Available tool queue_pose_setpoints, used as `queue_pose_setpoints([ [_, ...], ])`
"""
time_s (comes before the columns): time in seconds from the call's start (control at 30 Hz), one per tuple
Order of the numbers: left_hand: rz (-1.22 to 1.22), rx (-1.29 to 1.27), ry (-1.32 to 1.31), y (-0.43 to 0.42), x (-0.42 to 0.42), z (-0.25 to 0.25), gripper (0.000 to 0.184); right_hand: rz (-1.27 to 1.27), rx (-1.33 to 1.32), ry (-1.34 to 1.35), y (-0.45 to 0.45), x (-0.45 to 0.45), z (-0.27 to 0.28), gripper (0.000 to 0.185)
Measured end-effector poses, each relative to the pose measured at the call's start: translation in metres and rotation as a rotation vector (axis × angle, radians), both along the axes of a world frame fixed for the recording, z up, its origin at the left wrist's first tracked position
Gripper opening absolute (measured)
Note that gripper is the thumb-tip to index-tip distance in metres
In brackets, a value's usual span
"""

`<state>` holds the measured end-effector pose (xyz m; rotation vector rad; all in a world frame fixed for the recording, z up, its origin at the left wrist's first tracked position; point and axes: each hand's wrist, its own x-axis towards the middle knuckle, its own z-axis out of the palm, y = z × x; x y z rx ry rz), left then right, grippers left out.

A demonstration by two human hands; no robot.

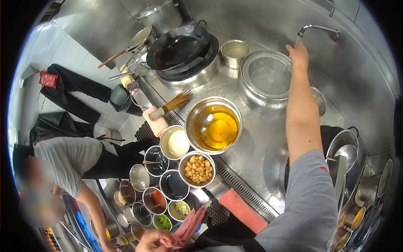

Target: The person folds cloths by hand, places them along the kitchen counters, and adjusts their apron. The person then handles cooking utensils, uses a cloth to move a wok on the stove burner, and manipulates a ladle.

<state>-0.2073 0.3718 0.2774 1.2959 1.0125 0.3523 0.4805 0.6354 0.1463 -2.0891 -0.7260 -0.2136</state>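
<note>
I can't read the red label (48, 80), but the left hand (156, 240) clutches a pink cloth (189, 224) and the right hand (299, 54) touches the tap (315, 27), its grip unclear.

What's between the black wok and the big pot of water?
In the head view, a small metal pot of liquid stands between the black wok and big pot.

Rumpled pink cloth (189, 227) well apart from shiny curved tap (315, 27)
</note>
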Motion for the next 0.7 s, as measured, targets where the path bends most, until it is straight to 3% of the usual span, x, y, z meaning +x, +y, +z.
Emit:
queue_pose_setpoints([
  [0.07,-0.145,0.009,-0.11,0.009,-0.012,-0.018,0.019,-0.085,-0.008,0.026,0.009,-0.001,0.022,0.051],
  [0.17,-0.226,0.118,-0.117,0.018,-0.01,-0.017,0.018,0.091,0.169,0.137,-0.028,-0.034,0.003,0.035],
  [0.2,-0.247,0.177,-0.062,0.019,-0.013,-0.019,0.017,0.076,0.124,0.157,-0.056,-0.057,-0.001,0.035],
  [0.27,-0.333,0.251,-0.076,0.023,-0.008,-0.01,0.022,0.372,0.39,0.331,-0.125,-0.118,-0.013,0.029],
  [0.37,-0.437,0.424,-0.143,0.023,0.003,-0.001,0.021,0.271,0.451,0.416,-0.237,-0.235,-0.022,0.022],
  [0.43,-0.486,0.557,-0.179,0.023,0.009,0.003,0.02,0.337,0.312,0.478,-0.303,-0.316,-0.074,0.017],
  [0.5,-0.498,0.618,-0.138,0.019,0.005,0.004,0.021,0.821,-0.352,0.026,-0.368,-0.381,-0.126,0.022],
  [0.53,-0.484,0.635,-0.109,0.014,0.003,0.004,0.021,0.813,-0.348,0.033,-0.394,-0.401,-0.122,0.022],
  [0.6,-0.518,0.73,-0.186,0.01,0.01,0.008,0.021,0.489,-0.42,0.136,-0.433,-0.422,-0.112,0.029],
  [0.67,-0.562,0.748,-0.204,0.002,0.008,0.015,0.021,0.533,-0.333,0.05,-0.454,-0.452,-0.04,0.03],
  [0.7,-0.6,0.803,-0.204,-0.005,0.009,0.026,0.021,0.61,-0.143,0.17,-0.456,-0.469,0.004,0.028],
])
